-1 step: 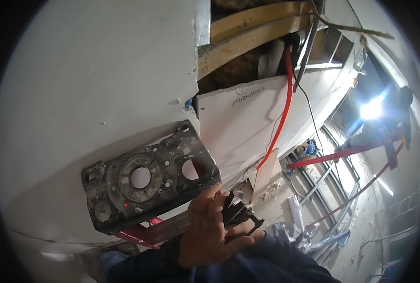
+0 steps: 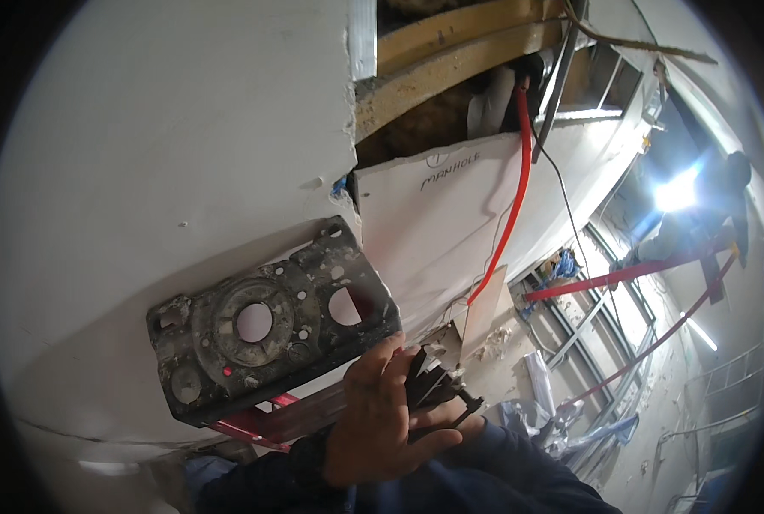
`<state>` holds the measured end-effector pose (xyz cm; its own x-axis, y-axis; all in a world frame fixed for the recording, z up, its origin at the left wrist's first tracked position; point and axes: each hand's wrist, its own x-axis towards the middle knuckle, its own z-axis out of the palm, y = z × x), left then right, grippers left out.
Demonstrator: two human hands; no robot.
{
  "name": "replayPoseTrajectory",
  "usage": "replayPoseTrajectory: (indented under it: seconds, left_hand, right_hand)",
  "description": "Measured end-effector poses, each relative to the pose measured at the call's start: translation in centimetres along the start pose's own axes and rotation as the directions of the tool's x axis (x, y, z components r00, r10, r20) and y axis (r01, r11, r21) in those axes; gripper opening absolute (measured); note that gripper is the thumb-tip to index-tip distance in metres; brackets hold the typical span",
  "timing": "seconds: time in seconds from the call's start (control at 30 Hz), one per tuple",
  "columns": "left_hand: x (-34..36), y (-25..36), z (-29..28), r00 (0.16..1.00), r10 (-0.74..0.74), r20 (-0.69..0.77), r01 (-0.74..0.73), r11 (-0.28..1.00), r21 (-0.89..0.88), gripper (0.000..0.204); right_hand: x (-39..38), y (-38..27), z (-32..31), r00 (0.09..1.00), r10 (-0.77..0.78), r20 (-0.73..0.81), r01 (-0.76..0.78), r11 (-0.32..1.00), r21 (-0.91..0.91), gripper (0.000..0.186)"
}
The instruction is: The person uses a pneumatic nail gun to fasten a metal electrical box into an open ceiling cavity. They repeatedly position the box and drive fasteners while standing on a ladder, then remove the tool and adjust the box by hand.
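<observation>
My left hand [image 2: 373,420] is raised at the lower middle, its fingers stretched upward and its thumb pointing out to the right. Its fingertips are by the right corner of a black, paint-spattered stepladder top [image 2: 206,321], a plate with round holes; whether they touch it I cannot tell. Right beside those fingers is a dark tool [image 2: 433,383] with flat, blade-like parts and a short T-shaped piece sticking out. Behind it, my right hand [image 2: 437,417] is closed around its lower part, mostly hidden by the tool and my left hand.
Red ladder rails [image 2: 253,428] run beneath the top. A white board [image 2: 433,223] with handwriting adjoins an opening showing metal channels [image 2: 459,60]. From there hangs a red pipe [image 2: 516,206]. At right, a person [image 2: 669,240] is near a bright lamp [image 2: 677,195] and a red beam [image 2: 622,276].
</observation>
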<state>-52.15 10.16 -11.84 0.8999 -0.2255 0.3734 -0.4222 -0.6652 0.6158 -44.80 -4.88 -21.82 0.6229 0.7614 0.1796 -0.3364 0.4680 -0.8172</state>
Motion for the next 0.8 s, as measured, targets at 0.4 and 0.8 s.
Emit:
replayPoseTrajectory:
  seconds: [0.4, 0.8]
  left_hand:
    - [-1.4, -3.5, -8.3, 0.939, -0.197, -0.28, 0.305, 0.853, 0.424, 0.062]
    - [-0.1, -5.6, -8.6, 0.97, -0.243, -0.003, 0.165, 0.647, 0.744, 0.066]
  right_hand:
    - [-5.3, -2.1, -5.3, 0.977, -0.12, -0.174, 0.189, 0.864, 0.466, 0.091]
    - [-13.6, 1.5, -10.4, 0.913, 0.031, -0.408, 0.215, 0.813, 0.541, 0.087]
